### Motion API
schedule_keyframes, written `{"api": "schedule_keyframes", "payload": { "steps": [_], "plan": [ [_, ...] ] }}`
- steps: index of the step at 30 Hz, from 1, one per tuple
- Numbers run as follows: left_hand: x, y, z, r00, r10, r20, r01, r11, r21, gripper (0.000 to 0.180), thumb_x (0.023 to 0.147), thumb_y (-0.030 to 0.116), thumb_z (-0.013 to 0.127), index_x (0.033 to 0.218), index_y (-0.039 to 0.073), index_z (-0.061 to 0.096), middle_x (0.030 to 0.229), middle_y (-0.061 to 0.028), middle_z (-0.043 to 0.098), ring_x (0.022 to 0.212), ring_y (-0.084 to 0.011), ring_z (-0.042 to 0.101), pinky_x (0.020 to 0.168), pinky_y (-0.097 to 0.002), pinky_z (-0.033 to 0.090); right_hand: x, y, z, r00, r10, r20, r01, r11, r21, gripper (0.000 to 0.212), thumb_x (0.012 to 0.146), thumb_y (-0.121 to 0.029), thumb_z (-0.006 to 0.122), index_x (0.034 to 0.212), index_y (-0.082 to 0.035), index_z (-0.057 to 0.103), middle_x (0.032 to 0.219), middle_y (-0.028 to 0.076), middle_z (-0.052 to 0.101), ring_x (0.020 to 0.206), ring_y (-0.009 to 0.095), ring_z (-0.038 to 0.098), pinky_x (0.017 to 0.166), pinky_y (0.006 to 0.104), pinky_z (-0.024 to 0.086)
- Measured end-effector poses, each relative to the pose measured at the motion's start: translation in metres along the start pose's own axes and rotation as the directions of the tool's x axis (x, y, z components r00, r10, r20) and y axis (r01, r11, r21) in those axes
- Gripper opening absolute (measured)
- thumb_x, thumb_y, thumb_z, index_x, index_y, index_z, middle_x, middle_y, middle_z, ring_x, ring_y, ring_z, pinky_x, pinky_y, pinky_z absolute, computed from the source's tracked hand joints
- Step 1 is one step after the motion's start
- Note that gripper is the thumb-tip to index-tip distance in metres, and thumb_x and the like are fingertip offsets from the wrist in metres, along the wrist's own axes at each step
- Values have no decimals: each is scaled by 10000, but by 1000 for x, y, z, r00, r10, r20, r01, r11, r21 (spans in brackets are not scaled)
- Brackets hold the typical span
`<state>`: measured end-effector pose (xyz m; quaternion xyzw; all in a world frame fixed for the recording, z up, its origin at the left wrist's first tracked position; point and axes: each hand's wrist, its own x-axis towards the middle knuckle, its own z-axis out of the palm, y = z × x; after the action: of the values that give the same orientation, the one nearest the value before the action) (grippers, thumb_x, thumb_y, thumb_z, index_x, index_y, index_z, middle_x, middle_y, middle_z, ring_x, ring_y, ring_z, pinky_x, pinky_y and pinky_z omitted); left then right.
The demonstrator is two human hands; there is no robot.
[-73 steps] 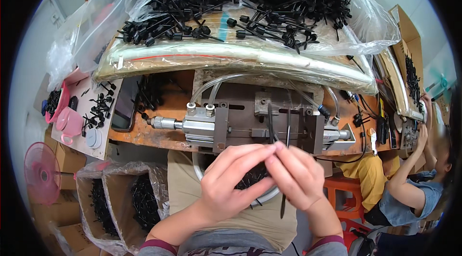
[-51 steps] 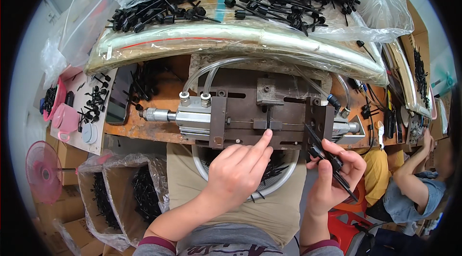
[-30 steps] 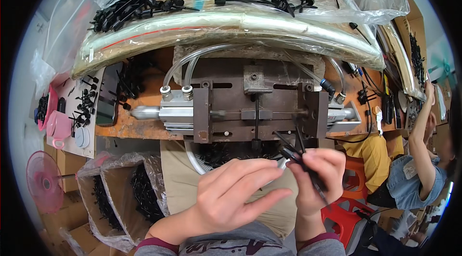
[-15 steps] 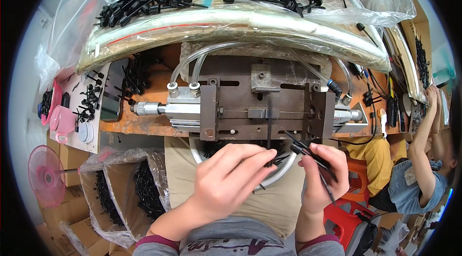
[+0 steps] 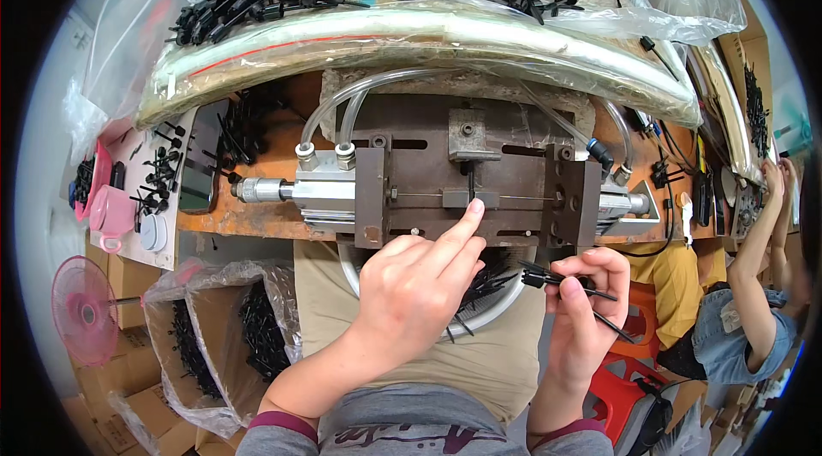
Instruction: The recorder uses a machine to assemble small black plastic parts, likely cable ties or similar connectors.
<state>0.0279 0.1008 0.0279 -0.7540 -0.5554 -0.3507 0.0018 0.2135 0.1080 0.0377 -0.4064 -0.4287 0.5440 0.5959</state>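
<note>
- While the left hand (image 5: 419, 289) is held over the front edge of the brown machine plate (image 5: 514, 169), its index finger is stretched forward, its tip set at the near end of a single black stemmed part (image 5: 471, 179).
- That part is laid straight away from the person, its far end near the grey bracket (image 5: 467, 137) and its stem crossed over the small metal block (image 5: 454, 199), square to the thin rods (image 5: 522, 196) that are run sideways.
- By the left hand it is approached from the near side, almost in line with its long axis; by the right hand (image 5: 586, 298), held further off to the right, it is not touched.
- No part is seen pinched by the left hand; as the thumb is hidden, it cannot be told whether anything is enclosed.
- Between right thumb and fingers, a bunch of black parts (image 5: 538, 278) is grasped, heads turned left toward the fixture, stems slanted rightward and back toward the person.
</note>
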Motion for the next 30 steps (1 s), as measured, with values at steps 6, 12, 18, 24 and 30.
{"api": "schedule_keyframes", "payload": {
  "steps": [6, 12, 18, 24, 30],
  "plan": [
    [-1, -3, 1, 1000, -5, -13, 4, 999, -43, 249, 685, 156, 782, 890, 41, 699, 1153, -92, 676, 638, -160, 627, 575, -248, 467, 0, -4, -1, 998, 55, 30, -55, 998, -4, 355, 844, 62, 614, 1148, 0, 443, 951, 159, 657, 700, 129, 611, 613, 219, 508],
    [-2, 16, -31, 964, 240, -114, -245, 969, -29, 305, 700, 155, 729, 998, 92, 728, 1108, -31, 686, 785, -132, 627, 597, -263, 453, 2, -2, 1, 982, 152, 114, -158, 986, 44, 375, 841, 69, 617, 1161, -11, 436, 944, 150, 661, 715, 130, 616, 598, 219, 502],
    [-3, 16, -34, 929, 370, 23, -365, 924, -116, 296, 689, 126, 678, 976, 86, 737, 1079, -33, 688, 816, -142, 636, 723, -291, 520, 4, -4, 0, 917, 261, 303, -330, 921, 206, 282, 880, 9, 615, 1124, 1, 474, 928, 189, 665, 697, 152, 620, 568, 249, 501],
    [-10, 15, -29, 990, 111, -86, -132, 947, -293, 295, 664, 58, 786, 950, 26, 723, 1037, -98, 686, 737, -182, 664, 610, -273, 539, -2, 2, -5, 975, 137, 174, -169, 967, 189, 149, 900, -10, 603, 1035, 38, 564, 966, 228, 664, 702, 182, 631, 610, 288, 519],
    [-7, 5, -8, 1000, 16, -7, -16, 1000, -21, 255, 682, 96, 784, 904, 10, 692, 1148, -139, 662, 678, -169, 644, 584, -263, 490, -8, 1, -1, 995, -68, 76, 67, 997, 24, 177, 875, 26, 620, 1045, 44, 572, 1013, 229, 656, 749, 207, 655, 667, 303, 538]
  ]
}}
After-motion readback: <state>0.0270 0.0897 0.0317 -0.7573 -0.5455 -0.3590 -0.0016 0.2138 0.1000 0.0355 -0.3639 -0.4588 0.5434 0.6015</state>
